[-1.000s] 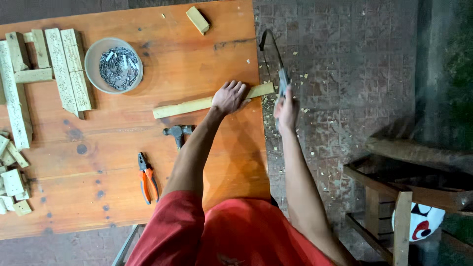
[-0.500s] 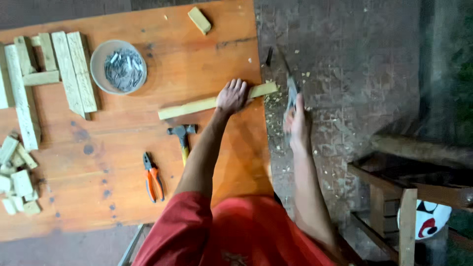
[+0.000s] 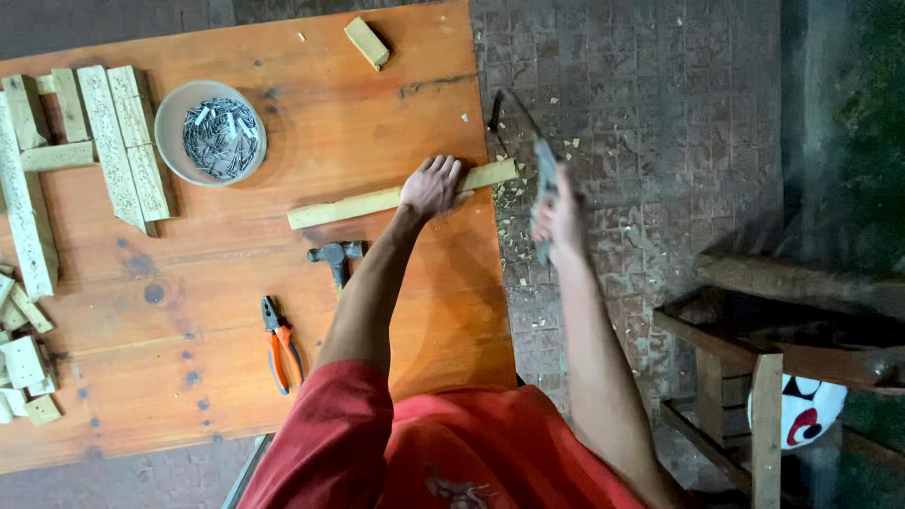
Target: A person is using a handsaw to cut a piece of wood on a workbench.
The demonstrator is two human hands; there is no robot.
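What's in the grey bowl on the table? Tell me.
The grey bowl holds a heap of small metal nails, grey and shiny. They cover most of the bottom, so anything beneath them stays hidden. It sits beside pale wood strips.

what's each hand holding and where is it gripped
The right hand grips a hacksaw by its handle. The left hand presses flat on the wooden strip near its overhanging end.
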